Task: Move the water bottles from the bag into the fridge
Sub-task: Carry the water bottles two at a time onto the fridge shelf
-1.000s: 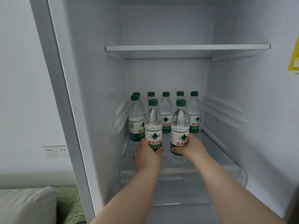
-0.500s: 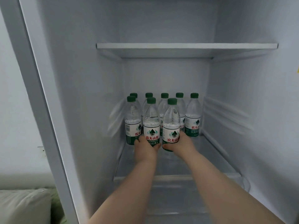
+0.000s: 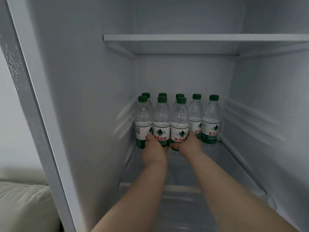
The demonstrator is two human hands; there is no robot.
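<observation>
- eight water bottles (image 3: 194, 114) stand upright inside the fridge (image 3: 83, 114), all with green caps: five in a back row beyond the fingertips, three in a front row.
- the left hand (image 3: 154, 148) has its fingers curled snugly round the lower label of the centre bottle (image 3: 161, 121).
- the right hand (image 3: 189, 145) is wrapped just as firmly round the right front bottle (image 3: 179, 126).
- these two held bottles touch side by side between the hands. their bases sit behind the knuckles, so i cannot tell whether they rest on the glass shelf (image 3: 225, 164) yet.
- just left of the left thumb, the corner bottle (image 3: 143, 123) stands free, close to the fridge wall.
- to the right of the right hand's fingers, two back-row bottles have only shelf glass in front of them. i'd judge there is room for two more in the front row.
- the job looks well along: six bottles are set down and two are about to be let go. the bag is out of view, so i can't say how many are left.
- above the fingers, the upper shelf (image 3: 200, 38) leaves plenty of headroom over the caps.
- right of the fingers, ribbed rails (image 3: 247, 121) line the wall. nothing blocks the way back out.
- low and far left of the hands, outside the fridge, lies a pale cushion (image 3: 21, 206).
</observation>
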